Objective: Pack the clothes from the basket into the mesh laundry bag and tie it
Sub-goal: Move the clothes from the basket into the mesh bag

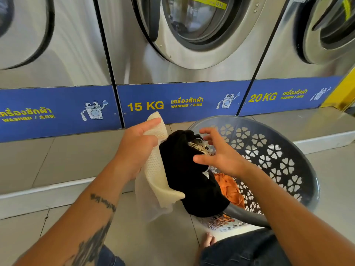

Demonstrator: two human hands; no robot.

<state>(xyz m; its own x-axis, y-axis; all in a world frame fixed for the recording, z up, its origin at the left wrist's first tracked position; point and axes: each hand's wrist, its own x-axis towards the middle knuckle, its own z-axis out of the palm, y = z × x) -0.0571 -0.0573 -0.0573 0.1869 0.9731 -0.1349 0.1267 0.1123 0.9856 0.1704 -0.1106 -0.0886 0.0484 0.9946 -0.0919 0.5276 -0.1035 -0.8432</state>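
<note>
Pinching the cream mesh laundry bag (pixel 154 166) at its rim, the left hand (pixel 136 144) holds it open. The right hand (pixel 221 152), fingers spread, seems to touch the black garment (pixel 184 177) between bag and grey basket (pixel 299 162), where orange cloth (pixel 230 189) lies.

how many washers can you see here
3: one washer at the left edge, the 15 kg one in the middle, and the 20 kg one at right. More may stand outside the frame.
</note>
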